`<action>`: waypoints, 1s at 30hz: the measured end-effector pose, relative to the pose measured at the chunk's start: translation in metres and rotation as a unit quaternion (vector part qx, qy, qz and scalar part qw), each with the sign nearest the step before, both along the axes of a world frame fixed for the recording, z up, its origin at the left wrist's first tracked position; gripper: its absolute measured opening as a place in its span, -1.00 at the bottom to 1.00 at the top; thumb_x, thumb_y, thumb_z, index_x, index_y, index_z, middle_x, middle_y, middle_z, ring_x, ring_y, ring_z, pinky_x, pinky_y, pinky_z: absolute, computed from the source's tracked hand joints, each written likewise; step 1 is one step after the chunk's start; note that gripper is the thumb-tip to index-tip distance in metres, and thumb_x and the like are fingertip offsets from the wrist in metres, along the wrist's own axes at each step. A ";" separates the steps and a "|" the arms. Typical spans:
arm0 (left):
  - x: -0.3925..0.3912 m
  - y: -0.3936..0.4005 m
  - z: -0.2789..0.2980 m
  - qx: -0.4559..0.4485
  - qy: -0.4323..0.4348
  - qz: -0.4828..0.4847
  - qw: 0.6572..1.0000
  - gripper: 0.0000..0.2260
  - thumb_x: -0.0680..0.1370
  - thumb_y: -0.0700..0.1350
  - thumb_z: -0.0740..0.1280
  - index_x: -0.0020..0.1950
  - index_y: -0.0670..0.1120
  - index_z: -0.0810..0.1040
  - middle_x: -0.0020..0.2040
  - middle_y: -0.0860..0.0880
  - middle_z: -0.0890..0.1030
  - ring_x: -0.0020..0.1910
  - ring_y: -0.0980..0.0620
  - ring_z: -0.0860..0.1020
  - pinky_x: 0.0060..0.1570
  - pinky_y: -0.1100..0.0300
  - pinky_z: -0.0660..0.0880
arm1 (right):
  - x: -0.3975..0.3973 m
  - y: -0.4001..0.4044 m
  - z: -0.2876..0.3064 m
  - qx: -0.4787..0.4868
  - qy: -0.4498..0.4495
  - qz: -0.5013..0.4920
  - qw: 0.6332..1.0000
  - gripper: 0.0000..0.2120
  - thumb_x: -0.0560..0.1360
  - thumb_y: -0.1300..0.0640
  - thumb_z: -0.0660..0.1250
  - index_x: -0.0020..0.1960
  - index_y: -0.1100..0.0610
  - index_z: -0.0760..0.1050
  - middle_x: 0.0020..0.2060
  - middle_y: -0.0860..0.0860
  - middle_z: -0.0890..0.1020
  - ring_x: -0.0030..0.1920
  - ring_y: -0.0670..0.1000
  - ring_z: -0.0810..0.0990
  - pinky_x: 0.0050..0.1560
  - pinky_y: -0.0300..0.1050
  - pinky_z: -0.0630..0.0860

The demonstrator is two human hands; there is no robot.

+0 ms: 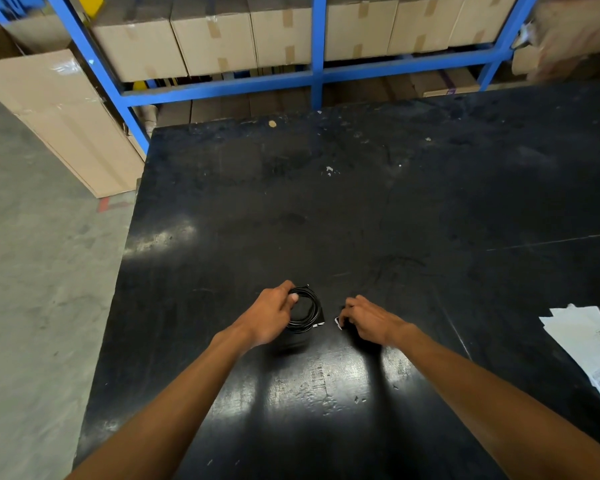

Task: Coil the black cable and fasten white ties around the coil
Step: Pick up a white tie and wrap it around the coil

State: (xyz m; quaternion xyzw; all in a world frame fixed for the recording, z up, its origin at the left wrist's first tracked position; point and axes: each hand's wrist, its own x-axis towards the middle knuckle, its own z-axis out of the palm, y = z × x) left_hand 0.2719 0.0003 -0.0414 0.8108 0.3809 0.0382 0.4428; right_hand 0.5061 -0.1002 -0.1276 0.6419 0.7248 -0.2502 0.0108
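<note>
My left hand [271, 315] grips the round black cable coil [307, 310] above the scuffed, glossy bench [361, 209]; my right hand [369, 320] pinches a small white tie [338, 322].

Black cable [307, 308] wound into small round coil of several loops, held at its left side, thumb over the strands. Sits low over dark tabletop; contact with surface unclear. White bit at coil's lower right edge [319, 323], probably a tie or connector, too small to tell. Second white tie [338, 322] just right of coil, apart from it, pinched at fingertips. Small, partly hidden, shape unclear.
</note>
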 end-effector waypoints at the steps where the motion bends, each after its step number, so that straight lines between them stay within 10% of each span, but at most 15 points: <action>1: 0.000 -0.001 0.002 0.000 0.000 -0.001 1.000 -0.82 0.67 -0.12 0.12 -0.09 -0.14 0.39 -0.34 0.00 0.44 -0.36 0.05 0.37 -0.38 0.28 0.32 | 0.001 -0.002 0.000 -0.002 0.010 -0.009 1.000 -0.74 0.58 0.31 0.21 0.17 0.08 0.54 0.08 0.02 0.50 0.15 0.01 0.40 0.17 -0.17 0.40; 14: -0.008 -0.004 0.026 0.011 -0.008 0.011 1.000 -0.81 0.67 -0.11 0.12 -0.08 -0.17 0.39 -0.32 -0.01 0.44 -0.35 0.06 0.36 -0.31 0.19 0.32 | 0.008 -0.016 0.027 0.060 0.204 -0.199 0.957 -0.76 0.52 0.39 0.27 0.09 0.12 0.50 -0.20 -0.07 0.58 -0.24 -0.23 0.51 -0.10 -0.31 0.43; 30: -0.015 -0.009 0.133 0.114 -0.102 0.015 0.988 -0.76 0.67 -0.11 0.11 -0.19 0.08 0.32 -0.31 0.02 0.43 -0.33 0.09 0.37 -0.28 0.17 0.33 | -0.033 0.032 0.199 0.251 0.418 -0.244 0.838 -0.53 0.32 0.41 0.55 0.03 0.00 0.47 -0.17 0.06 0.74 -0.15 -0.10 0.70 -0.01 -0.19 0.59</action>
